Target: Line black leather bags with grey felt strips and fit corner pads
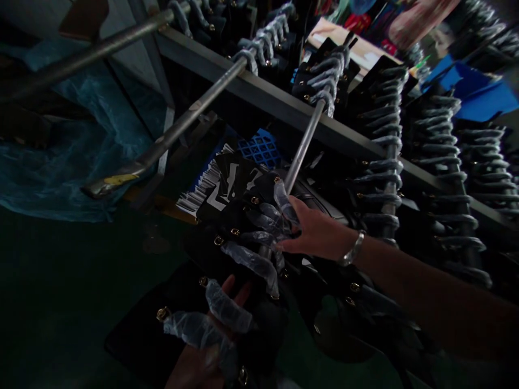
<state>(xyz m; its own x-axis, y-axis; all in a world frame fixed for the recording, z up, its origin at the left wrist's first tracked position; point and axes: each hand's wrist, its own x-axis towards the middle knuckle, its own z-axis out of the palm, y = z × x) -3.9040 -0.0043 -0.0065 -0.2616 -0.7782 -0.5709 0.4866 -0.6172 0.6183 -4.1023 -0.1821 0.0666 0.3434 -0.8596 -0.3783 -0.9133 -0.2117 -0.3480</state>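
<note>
My right hand (314, 232), with a metal bracelet at the wrist, reaches to the end of a steel rod (302, 151) and is closed round plastic-wrapped handles of black bags (259, 216) that hang there. My left hand (211, 346) comes up from below with its fingers spread under another black bag (162, 335). That bag's handle (206, 324) is wrapped in clear plastic and lies across my palm. Brass rings join the handles to the bags.
A grey steel rack beam (251, 86) runs across, with several rods sticking out toward me. One bare rod (170, 135) points left. Rods on the right (385, 162) are packed with black bags. A blue crate (259, 148) and blue plastic sheet (81, 151) lie behind.
</note>
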